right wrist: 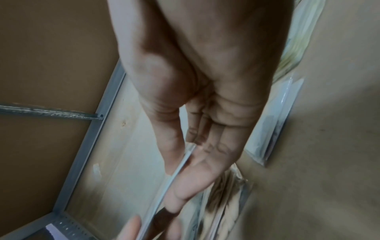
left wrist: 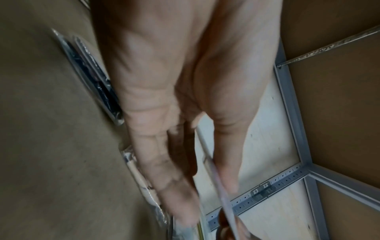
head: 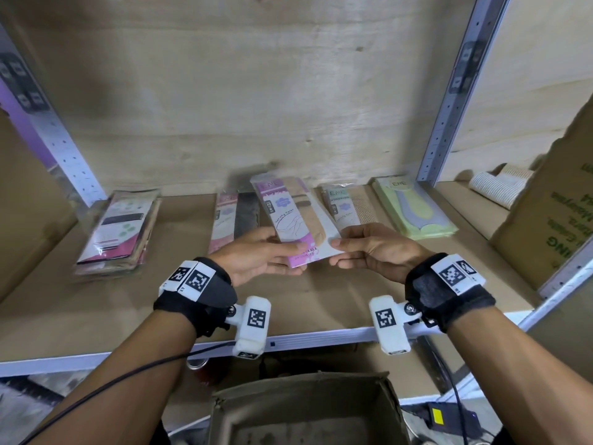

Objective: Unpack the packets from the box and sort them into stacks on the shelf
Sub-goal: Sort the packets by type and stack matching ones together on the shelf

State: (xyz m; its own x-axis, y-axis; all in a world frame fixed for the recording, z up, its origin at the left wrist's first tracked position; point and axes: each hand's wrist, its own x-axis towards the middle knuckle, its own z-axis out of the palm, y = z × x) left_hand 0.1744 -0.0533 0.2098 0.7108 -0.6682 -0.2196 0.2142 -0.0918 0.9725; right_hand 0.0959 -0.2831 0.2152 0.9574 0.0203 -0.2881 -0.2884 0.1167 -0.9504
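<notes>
A striped cloth roll (head: 495, 187) lies at two o'clock; a black power adapter (head: 449, 417) sits at five o'clock.

Left hand (head: 256, 256) and right hand (head: 372, 248) pinch purple packet (head: 290, 216) above shelf (head: 321, 293).

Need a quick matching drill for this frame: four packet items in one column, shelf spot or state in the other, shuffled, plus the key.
Column 1
1. purple packet
2. green stack
3. dark-label stack
4. teal packet

Column 2
A. far left on the shelf
B. farthest right of the stacks
C. held off the shelf by left hand and right hand
D. lying between the held packet and the green stack

Pairs: 1-C, 2-B, 3-A, 4-D
</notes>
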